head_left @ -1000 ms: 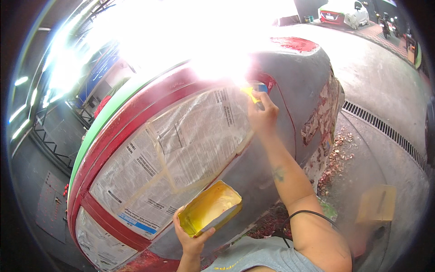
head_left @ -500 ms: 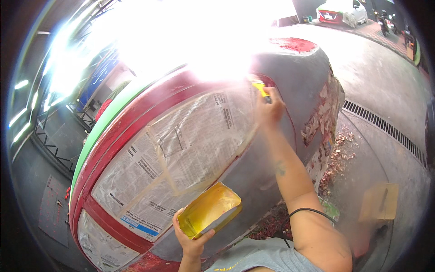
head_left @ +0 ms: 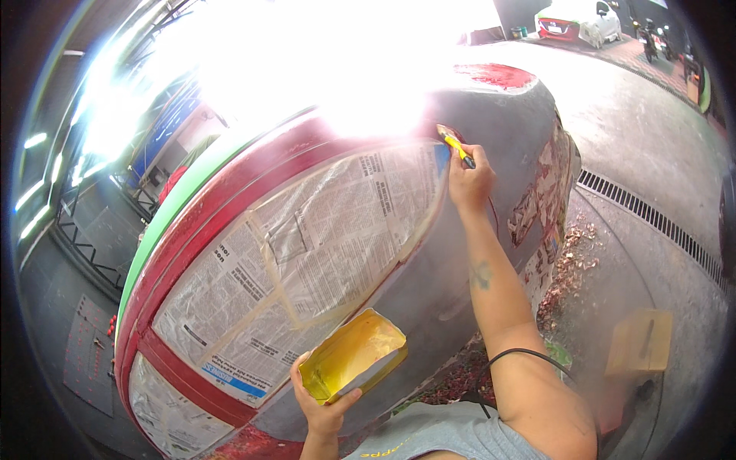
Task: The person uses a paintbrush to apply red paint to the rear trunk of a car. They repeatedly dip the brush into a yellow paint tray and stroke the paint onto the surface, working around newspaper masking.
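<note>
My right hand (head_left: 471,180) is closed round a paintbrush (head_left: 456,147) with a yellow and black handle. Its bristles meet the car body near the rear end of the side windows, where red paint borders grey. Lower down, my left hand (head_left: 328,405) grips a rectangular tin (head_left: 354,357), open at the top and yellowish inside, by its near end. The tin is held tilted in front of the car's side. Newspaper (head_left: 337,238) under clear film and tape masks the windows. Red paint covers the window frame (head_left: 195,389), and the panel (head_left: 429,299) below is dull grey.
A black cable (head_left: 529,353) loops over my right arm. On the right floor lie paint flakes (head_left: 567,268), a drain grate (head_left: 652,218) and a yellowish translucent container (head_left: 642,341). Another car (head_left: 579,23) and motorcycles (head_left: 652,40) stand far back. Strong glare hides the upper middle.
My right hand has moved slightly right with the paintbrush, whose bristles have left the window's rear corner for the body beside it. The tin stays nearly in place.
</note>
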Demonstrator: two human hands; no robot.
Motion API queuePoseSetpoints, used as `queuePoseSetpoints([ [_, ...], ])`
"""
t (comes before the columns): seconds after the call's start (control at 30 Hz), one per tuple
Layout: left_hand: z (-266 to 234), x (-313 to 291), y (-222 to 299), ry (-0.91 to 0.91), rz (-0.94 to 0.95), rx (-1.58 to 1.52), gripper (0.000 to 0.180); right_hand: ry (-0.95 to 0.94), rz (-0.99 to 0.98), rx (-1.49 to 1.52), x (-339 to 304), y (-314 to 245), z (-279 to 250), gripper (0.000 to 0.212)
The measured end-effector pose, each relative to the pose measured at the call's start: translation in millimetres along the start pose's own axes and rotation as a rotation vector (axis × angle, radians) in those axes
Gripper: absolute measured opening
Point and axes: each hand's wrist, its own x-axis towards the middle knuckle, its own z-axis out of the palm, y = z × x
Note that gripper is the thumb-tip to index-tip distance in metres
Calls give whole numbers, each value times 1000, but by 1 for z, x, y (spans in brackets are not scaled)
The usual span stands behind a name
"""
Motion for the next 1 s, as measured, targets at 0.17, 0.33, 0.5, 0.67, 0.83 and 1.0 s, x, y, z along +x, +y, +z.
queuePoseSetpoints([
  [0.17, -1, -5, 2, 33, 1, -16, 113, 9, 98, -86, -2, 4, -15, 15],
  [0.33, -3, -5, 4, 41, -7, -35, 112, 8, 166, -96, -5, 1, -23, 15],
  [0.5, -2, -4, 2, 31, -2, -44, 111, -7, 75, -81, -8, -8, -1, 16],
  [0.67, -3, -3, 0, 13, 25, 12, 111, -24, -162, -40, -15, -9, 6, 17],
  [0.83, -2, -4, 2, 42, 2, -43, 112, -12, 12, -21, -22, -13, -1, 17],
  [1.0, -1, -2, 3, 34, 3, -36, 112, -91, -179, 42, -31, -26, 5, 17],
])
